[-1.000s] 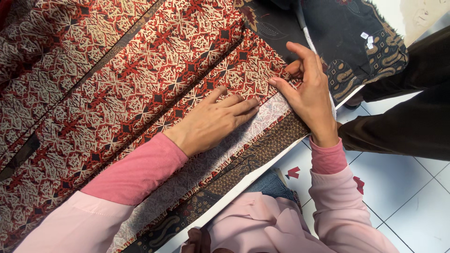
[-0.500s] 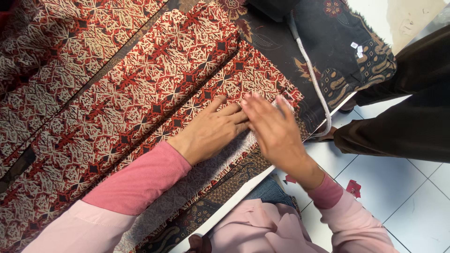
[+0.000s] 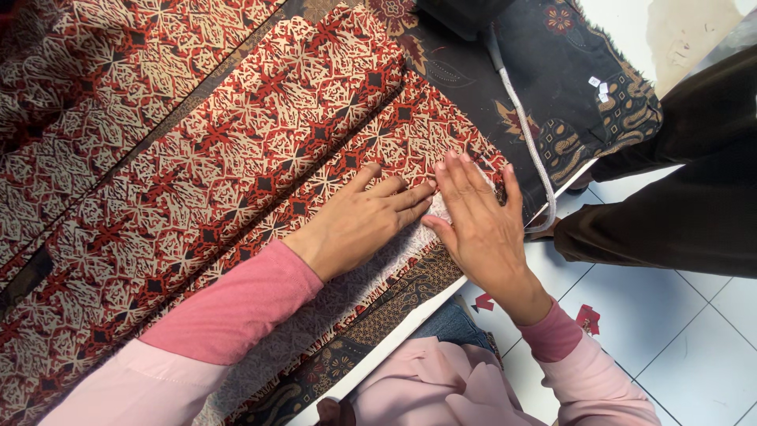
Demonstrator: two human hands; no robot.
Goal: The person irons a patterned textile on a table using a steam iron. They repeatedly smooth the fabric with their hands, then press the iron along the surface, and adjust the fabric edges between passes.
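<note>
A red, cream and black patterned batik cloth (image 3: 236,134) lies folded in long diagonal pleats across the table. My left hand (image 3: 359,221) presses flat on the cloth near its lower folded edge, fingers together and pointing right. My right hand (image 3: 477,225) lies flat beside it, fingers spread and pointing up, thumb nearly touching the left fingertips. Both palms rest on the cloth where its paler underside (image 3: 331,292) shows. Neither hand grips anything.
A darker brown batik cloth (image 3: 576,87) with a white cord (image 3: 528,134) lies at the upper right. The white table edge (image 3: 394,343) runs diagonally. Another person's dark trouser leg (image 3: 670,205) stands on the white tiled floor (image 3: 686,339). Small red scraps (image 3: 587,318) lie on the tiles.
My right hand left the cloth's end, where it pinched the edge, swept left and now lies flat beside the left hand. The left hand stayed in place.
</note>
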